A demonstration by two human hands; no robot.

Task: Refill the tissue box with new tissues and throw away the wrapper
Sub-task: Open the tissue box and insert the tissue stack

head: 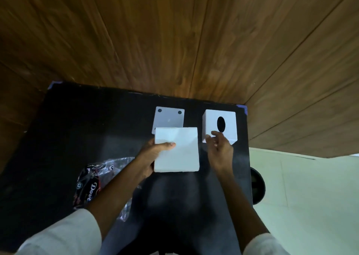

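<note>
My left hand (pixel 153 153) grips a white square stack of tissues (pixel 179 149) by its left side, thumb on top, holding it above the black table (pixel 77 128). A white cube tissue box cover (pixel 219 125) with a dark oval hole on top stands at the back right. My right hand (pixel 219 149) hovers at its near corner, fingers spread and holding nothing. The box's flat grey base plate (pixel 168 118) with round pads lies behind the tissue stack, partly hidden by it. The crumpled clear plastic wrapper (pixel 93 183) with dark printing lies under my left forearm.
A wood-panelled wall (pixel 174 41) rises just behind the table. Blue tape marks the back corners (pixel 245 109). A round dark bin (pixel 257 186) stands on the pale floor beyond the table's right edge.
</note>
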